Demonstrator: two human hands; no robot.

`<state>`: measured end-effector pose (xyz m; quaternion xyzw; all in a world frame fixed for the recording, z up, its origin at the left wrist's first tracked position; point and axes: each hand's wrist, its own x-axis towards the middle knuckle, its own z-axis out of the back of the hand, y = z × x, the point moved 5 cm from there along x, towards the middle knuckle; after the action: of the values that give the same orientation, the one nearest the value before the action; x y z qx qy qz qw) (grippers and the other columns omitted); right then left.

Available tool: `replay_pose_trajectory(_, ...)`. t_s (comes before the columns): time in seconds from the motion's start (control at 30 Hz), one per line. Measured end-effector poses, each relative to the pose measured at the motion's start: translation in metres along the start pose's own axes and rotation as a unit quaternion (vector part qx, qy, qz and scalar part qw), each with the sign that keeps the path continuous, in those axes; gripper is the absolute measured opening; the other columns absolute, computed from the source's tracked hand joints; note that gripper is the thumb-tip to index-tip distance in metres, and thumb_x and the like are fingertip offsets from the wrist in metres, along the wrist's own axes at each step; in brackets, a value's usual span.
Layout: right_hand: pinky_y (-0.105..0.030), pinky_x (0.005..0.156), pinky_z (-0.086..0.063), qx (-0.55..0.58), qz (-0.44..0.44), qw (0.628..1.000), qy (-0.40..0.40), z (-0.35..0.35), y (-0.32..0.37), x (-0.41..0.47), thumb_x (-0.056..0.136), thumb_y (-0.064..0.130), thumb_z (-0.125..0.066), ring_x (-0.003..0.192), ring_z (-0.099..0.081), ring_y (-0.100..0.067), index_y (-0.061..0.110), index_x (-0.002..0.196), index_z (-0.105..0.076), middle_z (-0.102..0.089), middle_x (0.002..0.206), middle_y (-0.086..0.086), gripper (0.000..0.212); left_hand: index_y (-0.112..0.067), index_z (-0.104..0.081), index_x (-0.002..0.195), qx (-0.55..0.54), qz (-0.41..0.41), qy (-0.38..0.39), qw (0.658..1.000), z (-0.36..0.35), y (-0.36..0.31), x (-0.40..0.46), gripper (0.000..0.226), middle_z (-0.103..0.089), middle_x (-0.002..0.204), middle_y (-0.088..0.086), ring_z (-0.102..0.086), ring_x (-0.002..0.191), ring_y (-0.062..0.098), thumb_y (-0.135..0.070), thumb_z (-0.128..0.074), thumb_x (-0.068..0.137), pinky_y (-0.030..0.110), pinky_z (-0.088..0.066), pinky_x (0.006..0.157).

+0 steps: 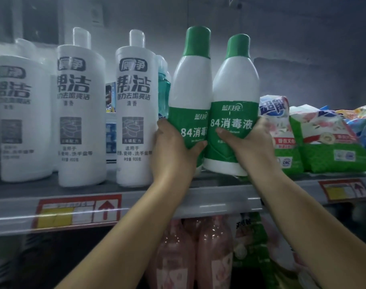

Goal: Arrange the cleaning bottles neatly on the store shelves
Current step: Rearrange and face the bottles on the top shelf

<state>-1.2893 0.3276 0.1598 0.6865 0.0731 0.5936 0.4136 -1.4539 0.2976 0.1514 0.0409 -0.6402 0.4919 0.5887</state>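
Two white disinfectant bottles with green caps and green labels stand side by side at the front of the upper shelf (pixel 219 197). My left hand (pixel 173 149) grips the left green bottle (pixel 190 84) low on its label. My right hand (pixel 248 142) grips the right green bottle (pixel 236 86), thumb across the label; its base looks slightly tilted over the shelf edge. The two bottles touch each other.
Several tall white cleaner bottles (pixel 134 113) stand in a row to the left, with a teal bottle (pixel 164 88) behind. Green and white detergent bags (pixel 328 142) lie to the right. Pink bottles (pixel 213 251) fill the lower shelf. Red price tags (pixel 77 211) sit on the rail.
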Motion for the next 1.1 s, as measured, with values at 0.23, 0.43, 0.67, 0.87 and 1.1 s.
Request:
replay_pose_trajectory(0.23,-0.027,0.078,-0.039,-0.054,0.03,0.998,-0.022,-0.009,0.002,-0.004,0.072,0.033,-0.075,0.096,-0.048,-0.016,0.009,0.129,-0.028,-0.051,0.117,-0.004,0.078,-0.002,-0.031,0.125,-0.002,0.011,0.008,1.0,-0.01,0.006,0.001,0.066,-0.052,0.122,0.014,-0.055,0.107,0.03,-0.027,-0.07,0.078,0.043,-0.05,0.087)
replay_pose_trajectory(0.43,-0.028,0.085,-0.041,-0.09,0.06,0.994,-0.03,-0.018,0.0,-0.009,0.075,0.032,-0.072,0.11,-0.052,-0.025,0.009,0.141,-0.019,-0.049,0.127,-0.01,0.088,0.003,-0.027,0.129,0.051,0.005,0.003,0.999,-0.019,0.01,0.002,0.064,-0.047,0.125,0.019,-0.051,0.112,0.03,-0.026,-0.063,0.084,0.041,-0.046,0.093)
replay_pose_trajectory(0.67,-0.036,0.089,-0.049,-0.09,0.068,0.993,-0.03,-0.036,-0.004,-0.019,0.076,0.017,-0.073,0.109,-0.051,-0.023,0.011,0.141,-0.017,-0.044,0.127,-0.011,0.087,0.003,-0.025,0.133,0.161,-0.006,0.002,0.987,-0.025,0.015,0.0,0.06,-0.046,0.126,0.019,-0.049,0.112,0.028,-0.032,-0.049,0.09,0.031,-0.042,0.095)
replay_pose_trajectory(0.87,-0.033,0.094,-0.045,-0.095,0.083,0.992,-0.03,-0.033,-0.003,-0.023,0.078,0.017,-0.07,0.115,-0.045,-0.024,0.01,0.144,-0.013,-0.037,0.132,-0.011,0.088,0.004,-0.024,0.136,0.112,-0.034,0.002,0.993,-0.022,0.013,-0.004,0.064,-0.042,0.132,0.021,-0.045,0.12,0.03,-0.021,-0.055,0.086,0.037,-0.038,0.102)
replay_pose_trajectory(1.1,-0.049,0.115,-0.018,-0.161,0.125,0.979,-0.03,-0.034,0.014,-0.033,0.084,0.014,-0.06,0.141,-0.007,-0.027,0.016,0.145,-0.005,-0.014,0.153,-0.009,0.082,-0.003,0.0,0.145,0.075,-0.118,0.03,0.99,-0.008,-0.007,-0.02,0.071,-0.001,0.156,0.011,0.0,0.144,0.019,-0.015,-0.044,0.092,0.017,0.004,0.111)
